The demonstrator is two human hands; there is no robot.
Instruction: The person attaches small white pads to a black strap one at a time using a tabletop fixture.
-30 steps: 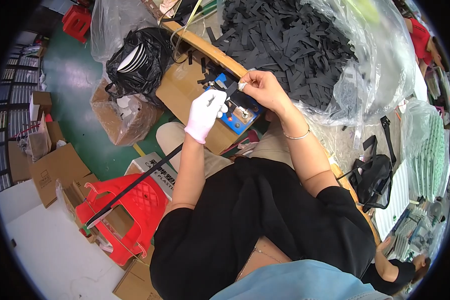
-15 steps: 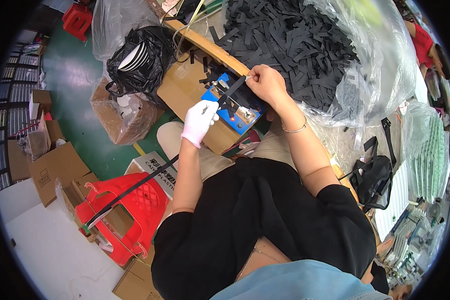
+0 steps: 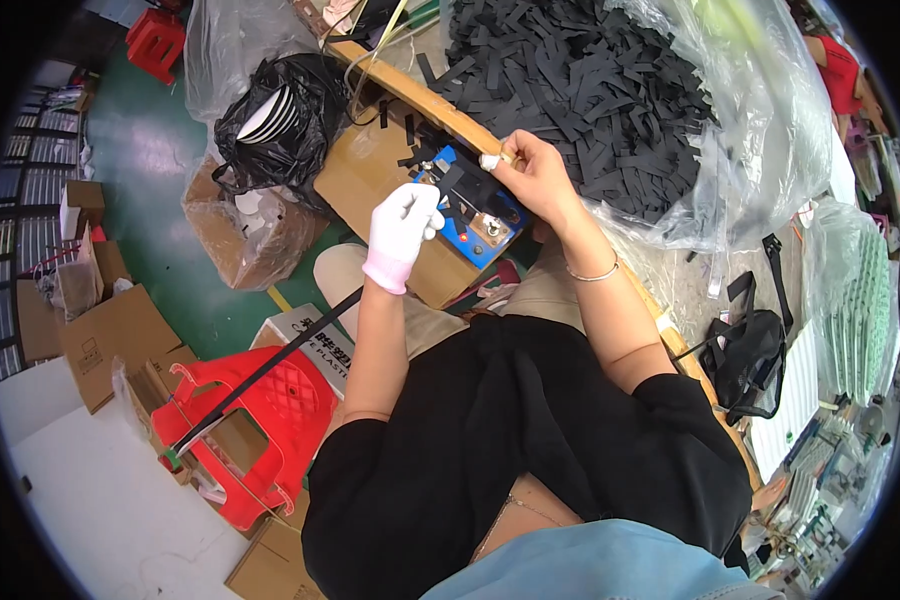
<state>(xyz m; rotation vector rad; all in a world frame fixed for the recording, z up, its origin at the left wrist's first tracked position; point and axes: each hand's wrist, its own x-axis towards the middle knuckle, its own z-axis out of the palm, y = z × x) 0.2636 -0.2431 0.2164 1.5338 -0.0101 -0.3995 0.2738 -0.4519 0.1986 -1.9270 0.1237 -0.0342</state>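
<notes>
My left hand, in a white glove with a pink cuff, is closed with its fingers pinched round a black strap. The strap trails back past my left forearm to the red stool, and its short front end sticks out over a blue machine. That machine has metal fittings on top and stands on cardboard between my knees. My bare right hand, with white wrapping on a fingertip, is closed beside the wooden table edge, apart from the strap. What its fingers hold, if anything, is hidden.
Many cut black strips are heaped on clear plastic sheeting across the wooden edge. A black bag tops a carton at left. The red stool stands lower left, a black pouch at right.
My right hand has let go of the strap end and shifted slightly toward the wooden edge. My left hand has moved up a little, still gripping the strap.
</notes>
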